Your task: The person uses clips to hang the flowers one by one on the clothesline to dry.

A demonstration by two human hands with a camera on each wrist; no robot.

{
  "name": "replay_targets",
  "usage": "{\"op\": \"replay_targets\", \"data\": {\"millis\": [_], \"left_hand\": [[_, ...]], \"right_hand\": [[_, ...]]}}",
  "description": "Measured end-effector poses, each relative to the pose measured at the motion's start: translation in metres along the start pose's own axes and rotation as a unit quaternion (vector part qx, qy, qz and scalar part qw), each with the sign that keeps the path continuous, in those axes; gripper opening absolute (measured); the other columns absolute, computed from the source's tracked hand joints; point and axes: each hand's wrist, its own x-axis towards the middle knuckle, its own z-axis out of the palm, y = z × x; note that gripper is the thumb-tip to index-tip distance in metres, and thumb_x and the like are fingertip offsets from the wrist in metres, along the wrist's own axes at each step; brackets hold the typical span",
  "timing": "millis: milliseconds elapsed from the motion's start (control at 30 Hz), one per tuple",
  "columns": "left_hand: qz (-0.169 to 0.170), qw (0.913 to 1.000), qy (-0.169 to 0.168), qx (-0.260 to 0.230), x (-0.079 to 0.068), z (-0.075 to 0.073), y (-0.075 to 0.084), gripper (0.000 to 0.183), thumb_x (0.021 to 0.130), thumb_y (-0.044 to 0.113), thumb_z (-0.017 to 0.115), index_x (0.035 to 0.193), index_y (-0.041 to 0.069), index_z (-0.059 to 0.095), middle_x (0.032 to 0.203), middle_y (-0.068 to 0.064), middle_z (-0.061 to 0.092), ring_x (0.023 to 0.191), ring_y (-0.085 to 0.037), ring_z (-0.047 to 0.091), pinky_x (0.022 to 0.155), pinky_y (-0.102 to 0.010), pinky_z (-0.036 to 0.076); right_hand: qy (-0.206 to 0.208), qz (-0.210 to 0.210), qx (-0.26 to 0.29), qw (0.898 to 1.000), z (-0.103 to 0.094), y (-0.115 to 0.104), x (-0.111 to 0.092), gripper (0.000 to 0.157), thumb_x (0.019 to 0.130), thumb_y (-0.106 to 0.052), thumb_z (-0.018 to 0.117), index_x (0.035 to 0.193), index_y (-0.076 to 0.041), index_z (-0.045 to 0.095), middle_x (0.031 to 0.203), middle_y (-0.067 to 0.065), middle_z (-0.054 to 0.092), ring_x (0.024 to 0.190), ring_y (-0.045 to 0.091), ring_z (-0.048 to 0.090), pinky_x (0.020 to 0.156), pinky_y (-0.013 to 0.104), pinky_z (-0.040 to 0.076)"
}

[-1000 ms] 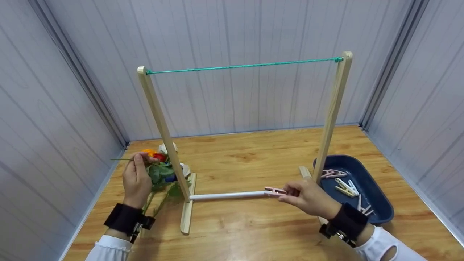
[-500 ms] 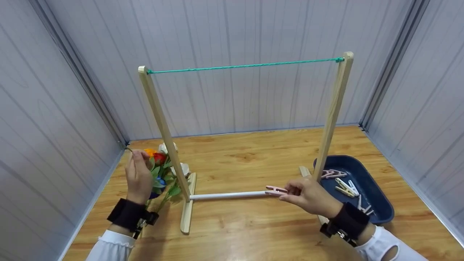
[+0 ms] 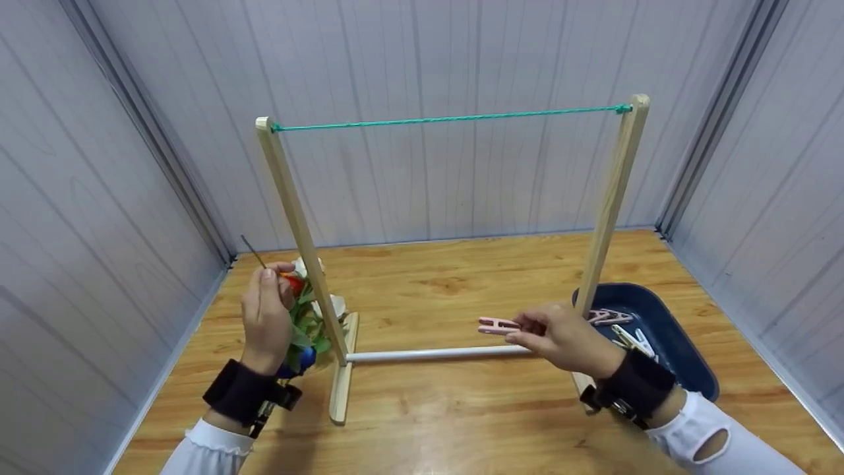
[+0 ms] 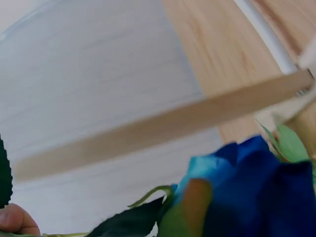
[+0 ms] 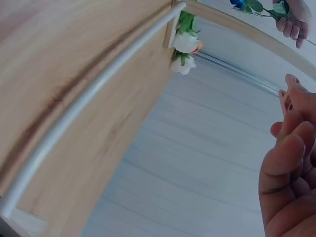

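I note left hand (image 3: 265,323) pinching blue rose (image 3: 304,359) upside down by stem (image 3: 253,251); right hand (image 3: 566,338) gripping peg (image 3: 499,329) at its rear, presumably to leave its nose free.

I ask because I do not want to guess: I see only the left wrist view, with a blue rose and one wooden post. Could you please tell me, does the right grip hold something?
Observer: Yes, the right grip pinches a pink clip.
Operator: Thank you. Are there more of this kind somewhere?
Observer: Yes, other clips lie in the tray, at the right of the head view.
Operator: And higher up, what does my view miss?
Observer: A green cord, strung between the tops of the two posts.
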Motion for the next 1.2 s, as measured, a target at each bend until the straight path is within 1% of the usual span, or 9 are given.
{"op": "replay_targets", "data": {"millis": [100,167,267,367,567,733,867,1033,1200], "left_hand": [[0.008,0.9997,-0.022,0.007,-0.003,0.006,0.007,0.04,0.118,0.015,0.028,0.111,-0.001,0.064,0.069,0.006,0.035,0.058,-0.01,0.029,0.058,-0.027,0.027],[0.01,0.9991,-0.041,0.0,-0.006,0.01,0.012,0.042,0.118,0.014,0.027,0.113,-0.007,0.063,0.068,0.004,0.033,0.057,-0.011,0.026,0.056,-0.029,0.025],[0.013,0.9979,-0.063,-0.004,-0.008,0.016,0.018,0.044,0.118,0.012,0.027,0.119,-0.014,0.062,0.07,0.003,0.033,0.058,-0.012,0.024,0.057,-0.029,0.024],[0.03,0.9972,-0.069,0.001,-0.005,0.022,0.024,0.045,0.117,0.01,0.026,0.123,-0.016,0.063,0.074,0.002,0.036,0.06,-0.011,0.027,0.06,-0.027,0.026],[0.05,0.9955,-0.078,-0.021,0.01,0.037,0.036,0.043,0.116,0.009,0.027,0.121,-0.012,0.065,0.079,0.0,0.042,0.062,-0.008,0.029,0.06,-0.024,0.027],[0.043,0.994,-0.094,-0.038,0.023,0.052,0.045,0.035,0.117,0.01,0.027,0.106,0.001,0.06,0.078,0.0,0.038,0.063,-0.008,0.028,0.062,-0.025,0.025],[0.034,0.9926,-0.101,-0.059,0.033,0.062,0.051,0.032,0.118,0.011,0.027,0.099,0.007,0.053,0.077,0.0,0.034,0.063,-0.009,0.028,0.06,-0.024,0.024],[0.017,0.9905,-0.108,-0.083,0.045,0.07,0.059,0.032,0.119,0.014,0.027,0.099,0.008,0.052,0.073,0.003,0.032,0.06,-0.008,0.027,0.058,-0.023,0.023],[0.017,0.9876,-0.113,-0.108,0.057,0.077,0.064,0.032,0.118,0.014,0.027,0.099,0.009,0.052,0.07,0.004,0.031,0.058,-0.007,0.024,0.056,-0.024,0.021]], "right_hand": [[-0.009,-0.024,-0.007,1.0,-0.006,-0.006,0.01,0.008,0.096,-0.002,0.08,0.089,-0.003,0.075,0.07,0.002,0.067,0.064,-0.004,0.051,0.052,0.02,0.047],[-0.015,-0.035,-0.016,0.999,-0.009,-0.011,0.017,0.009,0.097,-0.002,0.079,0.089,-0.003,0.074,0.071,0.002,0.067,0.065,-0.003,0.051,0.054,0.021,0.047],[-0.026,-0.039,-0.029,0.998,-0.014,-0.018,0.027,0.01,0.099,-0.004,0.077,0.09,-0.003,0.073,0.073,0.002,0.067,0.065,-0.003,0.05,0.055,0.022,0.046],[-0.037,-0.041,-0.032,0.998,-0.018,-0.024,0.037,0.009,0.101,-0.004,0.075,0.093,-0.002,0.074,0.074,0.002,0.066,0.065,-0.003,0.048,0.055,0.022,0.045],[-0.028,-0.093,-0.042,0.994,-0.023,-0.034,0.066,0.007,0.103,0.0,0.071,0.095,0.001,0.072,0.074,0.004,0.06,0.064,0.0,0.043,0.054,0.022,0.04],[-0.006,-0.143,-0.057,0.988,-0.025,-0.047,0.094,0.005,0.103,0.002,0.07,0.099,0.004,0.073,0.076,0.009,0.063,0.064,0.007,0.045,0.058,0.024,0.039],[0.012,-0.147,-0.06,0.987,-0.03,-0.061,0.117,0.007,0.102,0.002,0.071,0.102,0.007,0.075,0.08,0.015,0.069,0.063,0.01,0.048,0.058,0.024,0.039],[0.048,-0.139,-0.061,0.987,-0.037,-0.079,0.144,0.008,0.099,0.001,0.075,0.101,0.008,0.078,0.08,0.016,0.073,0.06,0.009,0.049,0.055,0.02,0.038],[0.077,-0.15,-0.06,0.984,-0.042,-0.091,0.168,0.007,0.096,0.001,0.079,0.098,0.009,0.079,0.081,0.018,0.077,0.058,0.011,0.053,0.054,0.017,0.04]]}}
